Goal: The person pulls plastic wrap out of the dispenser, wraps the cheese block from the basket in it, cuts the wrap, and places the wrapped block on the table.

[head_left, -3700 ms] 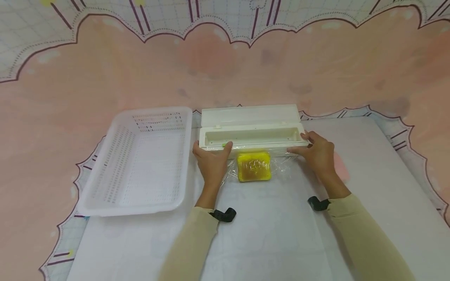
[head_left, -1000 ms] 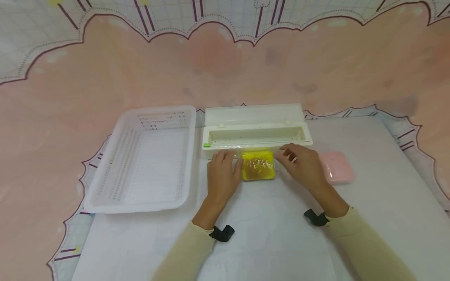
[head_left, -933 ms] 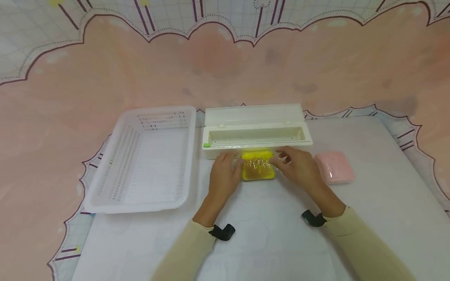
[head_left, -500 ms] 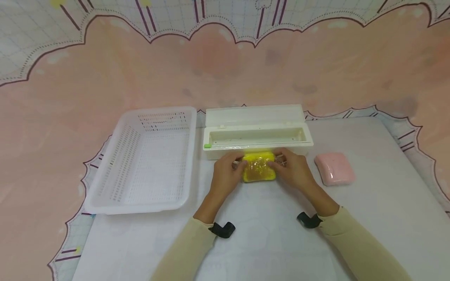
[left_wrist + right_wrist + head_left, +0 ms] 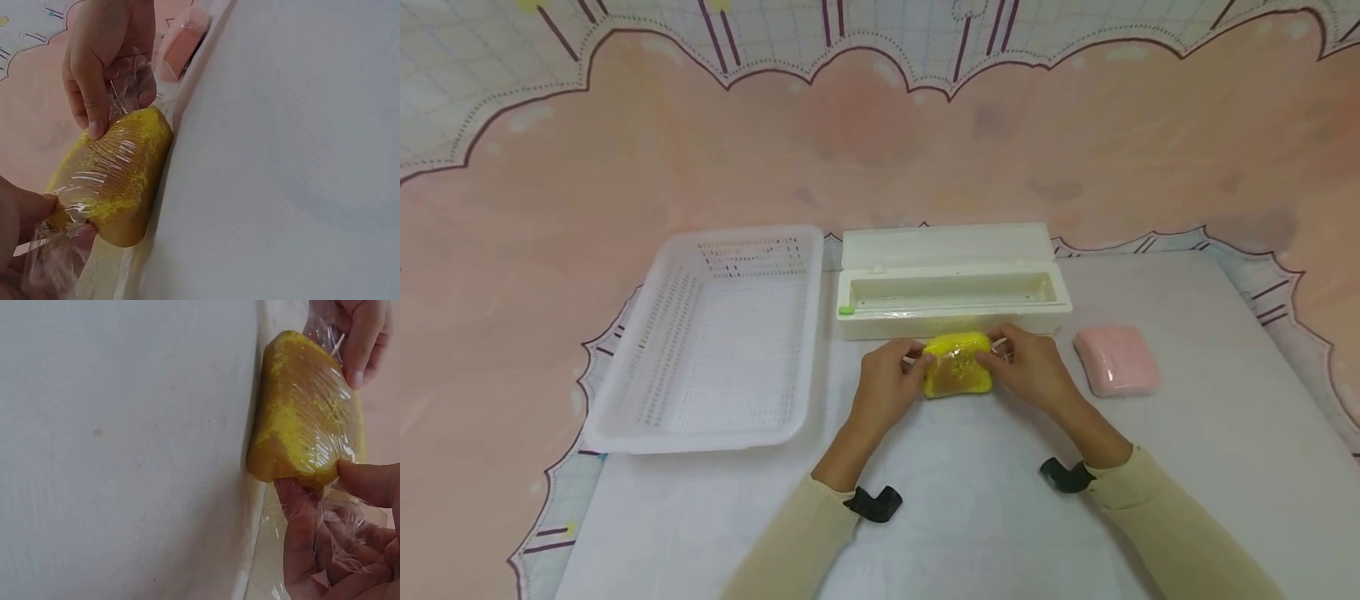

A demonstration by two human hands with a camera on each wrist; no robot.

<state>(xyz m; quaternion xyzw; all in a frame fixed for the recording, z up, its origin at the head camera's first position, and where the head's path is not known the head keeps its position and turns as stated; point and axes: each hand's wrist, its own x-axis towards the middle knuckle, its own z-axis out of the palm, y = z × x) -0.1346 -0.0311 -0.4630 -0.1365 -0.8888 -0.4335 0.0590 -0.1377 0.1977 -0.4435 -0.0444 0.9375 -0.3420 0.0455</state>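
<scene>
A yellow-and-brown toast-shaped block (image 5: 957,367) is covered in clear cling film, stretched over its top in fine creases. My left hand (image 5: 887,379) grips its left end, thumb on top and fingers beneath. The right hand (image 5: 1028,367) holds the opposite end the same way. In both wrist views, loose film (image 5: 53,262) bunches from the ends between the fingers. Behind the block stands a white cling film dispenser (image 5: 955,323) with its lid (image 5: 947,248) raised and a green slider (image 5: 847,310) at the left of its cutting edge.
A pink rounded block (image 5: 1117,361), shiny with film, lies to the right on the white-covered table (image 5: 970,517). To the left sits a white perforated plastic basket (image 5: 700,442). A patterned cloth backdrop (image 5: 880,158) rises behind the table.
The green slider went from mid-edge to the far left. Both hands left the dispenser and took hold of the yellow-and-brown block's ends. The block has come slightly toward me, away from the dispenser.
</scene>
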